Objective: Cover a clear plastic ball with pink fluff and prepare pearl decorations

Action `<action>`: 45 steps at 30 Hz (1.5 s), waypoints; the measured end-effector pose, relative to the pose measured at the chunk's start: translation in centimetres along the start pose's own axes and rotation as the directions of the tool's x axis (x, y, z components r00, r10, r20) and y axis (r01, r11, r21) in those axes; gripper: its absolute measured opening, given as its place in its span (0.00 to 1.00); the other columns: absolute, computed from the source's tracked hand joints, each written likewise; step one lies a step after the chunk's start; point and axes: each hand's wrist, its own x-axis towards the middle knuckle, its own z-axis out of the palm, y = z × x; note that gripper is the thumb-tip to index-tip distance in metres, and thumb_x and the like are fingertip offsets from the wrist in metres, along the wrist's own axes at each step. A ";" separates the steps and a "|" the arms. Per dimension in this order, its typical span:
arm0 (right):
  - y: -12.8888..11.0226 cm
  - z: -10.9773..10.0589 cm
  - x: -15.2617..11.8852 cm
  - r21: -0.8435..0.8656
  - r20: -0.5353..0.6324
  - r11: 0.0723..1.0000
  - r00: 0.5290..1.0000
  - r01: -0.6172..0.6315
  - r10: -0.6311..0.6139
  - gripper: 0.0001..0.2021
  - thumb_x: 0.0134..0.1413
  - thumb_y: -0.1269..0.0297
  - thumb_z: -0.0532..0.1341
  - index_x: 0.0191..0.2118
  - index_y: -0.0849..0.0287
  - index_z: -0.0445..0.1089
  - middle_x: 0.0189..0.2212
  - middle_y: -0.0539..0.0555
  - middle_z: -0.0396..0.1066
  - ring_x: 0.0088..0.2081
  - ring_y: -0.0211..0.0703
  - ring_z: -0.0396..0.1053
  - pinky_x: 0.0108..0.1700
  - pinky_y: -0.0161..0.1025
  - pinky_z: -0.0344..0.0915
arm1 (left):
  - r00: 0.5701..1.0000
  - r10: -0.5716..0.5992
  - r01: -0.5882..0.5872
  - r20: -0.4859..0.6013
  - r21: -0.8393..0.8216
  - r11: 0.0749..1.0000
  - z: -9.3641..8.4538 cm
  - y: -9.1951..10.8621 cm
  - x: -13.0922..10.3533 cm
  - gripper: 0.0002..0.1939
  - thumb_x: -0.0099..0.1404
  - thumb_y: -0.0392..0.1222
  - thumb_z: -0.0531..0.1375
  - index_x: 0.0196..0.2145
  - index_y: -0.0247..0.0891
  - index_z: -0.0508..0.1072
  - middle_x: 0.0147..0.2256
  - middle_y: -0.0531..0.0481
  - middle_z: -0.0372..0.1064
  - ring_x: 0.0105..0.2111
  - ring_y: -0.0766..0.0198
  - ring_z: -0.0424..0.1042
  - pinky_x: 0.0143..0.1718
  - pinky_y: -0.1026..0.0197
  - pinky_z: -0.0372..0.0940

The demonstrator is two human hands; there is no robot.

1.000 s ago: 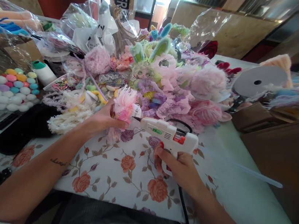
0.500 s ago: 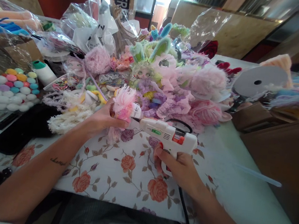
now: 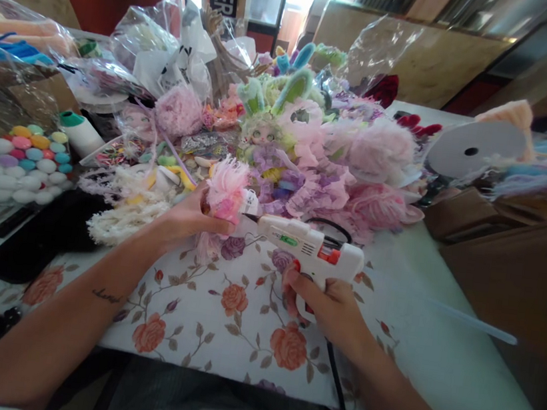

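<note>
1. Above the flowered cloth (image 3: 196,329), near the middle of my view, the pink yarn bundle (image 3: 226,189) was in the left hand (image 3: 194,218).
2. The bundle stood up, its long way going up and down. The left hand was right at it, and the right hand (image 3: 321,302) was farther off, to its right and lower. The glue gun (image 3: 294,236) was between, nearly flat, its thin tip pointing left at the bundle's side. From so far away, I could not tell if the tip touched.
3. The bundle looked soft and messy: pale strings on top, brighter pink below, thin strings hanging under. A white piece (image 3: 250,200) with small dark marks was beside it.
4. I saw the left hand partly closed around the bundle, thumb in front, most fingers hidden. The right hand was curled around the gun's handle.
5. Farther out, I saw a green-eared doll (image 3: 264,135), purple frills (image 3: 323,188) and little coloured balls (image 3: 45,165).
</note>
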 end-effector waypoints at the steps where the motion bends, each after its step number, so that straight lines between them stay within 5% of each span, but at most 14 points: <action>1: 0.1 0.0 0.0 -0.008 0.001 1.000 1.000 0.005 -0.005 0.13 0.54 0.54 0.60 0.28 0.58 0.63 0.15 0.48 0.65 0.17 0.34 0.60 0.20 0.33 0.59 | 1.000 -0.017 0.016 -0.020 -0.005 1.000 0.1 0.0 0.0 0.32 0.43 0.39 0.75 0.44 0.41 0.66 0.34 0.51 0.70 0.35 0.60 0.72 0.33 0.62 0.66; 19: -0.6 0.4 0.1 0.072 -0.084 0.997 0.996 0.027 -0.021 0.13 0.49 0.54 0.64 0.32 0.60 0.69 0.14 0.46 0.64 0.15 0.31 0.56 0.19 0.30 0.53 | 0.997 -0.038 0.039 -0.066 0.010 0.999 0.1 -0.2 0.0 0.35 0.42 0.37 0.75 0.45 0.40 0.64 0.34 0.54 0.69 0.33 0.64 0.71 0.30 0.65 0.64; 26: -0.3 -0.2 0.6 0.165 -0.099 0.982 0.992 0.094 -0.078 0.15 0.45 0.55 0.67 0.33 0.62 0.71 0.26 0.51 0.71 0.16 0.31 0.63 0.17 0.31 0.53 | 0.992 -0.030 0.026 -0.125 -0.037 0.999 0.6 0.0 -0.1 0.28 0.40 0.34 0.75 0.37 0.39 0.67 0.27 0.58 0.67 0.26 0.67 0.69 0.26 0.67 0.63; 35: 1.6 -3.9 -0.2 0.229 -0.264 0.960 0.960 0.159 -0.096 0.18 0.45 0.52 0.66 0.37 0.62 0.74 0.26 0.51 0.73 0.16 0.33 0.65 0.15 0.30 0.55 | 0.955 -0.153 0.047 -0.255 -0.380 0.924 0.8 1.0 -0.2 0.11 0.48 0.23 0.65 0.27 0.33 0.70 0.23 0.56 0.71 0.22 0.70 0.70 0.25 0.71 0.71; 38: 3.1 -7.1 -1.4 0.146 -0.454 0.981 0.890 0.129 -0.050 0.21 0.42 0.49 0.66 0.35 0.63 0.74 0.22 0.51 0.73 0.14 0.34 0.62 0.15 0.32 0.56 | 0.957 -0.124 0.014 -0.262 -0.387 0.922 0.8 1.0 0.0 0.11 0.50 0.22 0.64 0.29 0.32 0.71 0.24 0.56 0.71 0.22 0.71 0.70 0.24 0.71 0.71; 41: 4.4 -11.2 -2.7 -0.076 -0.654 0.997 0.754 0.016 -0.062 0.19 0.42 0.49 0.65 0.26 0.65 0.74 0.11 0.49 0.65 0.12 0.33 0.57 0.16 0.32 0.54 | 0.966 -0.117 0.019 -0.232 -0.385 0.923 0.9 0.9 -0.1 0.10 0.50 0.24 0.65 0.30 0.31 0.71 0.24 0.56 0.70 0.21 0.70 0.70 0.23 0.69 0.72; 44: 5.8 -15.5 -3.9 -0.209 -0.784 0.975 0.610 -0.081 -0.118 0.19 0.44 0.48 0.63 0.25 0.64 0.73 0.13 0.52 0.67 0.15 0.36 0.60 0.19 0.34 0.59 | 0.972 -0.125 0.041 -0.198 -0.381 0.923 1.0 0.8 -0.3 0.12 0.47 0.25 0.67 0.29 0.31 0.71 0.22 0.56 0.69 0.20 0.69 0.69 0.21 0.67 0.72; 45: 6.3 -16.9 -4.1 -0.250 -0.792 0.958 0.599 -0.138 -0.120 0.19 0.45 0.48 0.63 0.25 0.63 0.73 0.15 0.53 0.67 0.17 0.38 0.63 0.21 0.36 0.62 | 0.976 -0.116 0.039 -0.187 -0.370 0.928 1.0 0.7 -0.3 0.13 0.46 0.25 0.68 0.28 0.31 0.70 0.22 0.56 0.69 0.20 0.68 0.69 0.21 0.66 0.72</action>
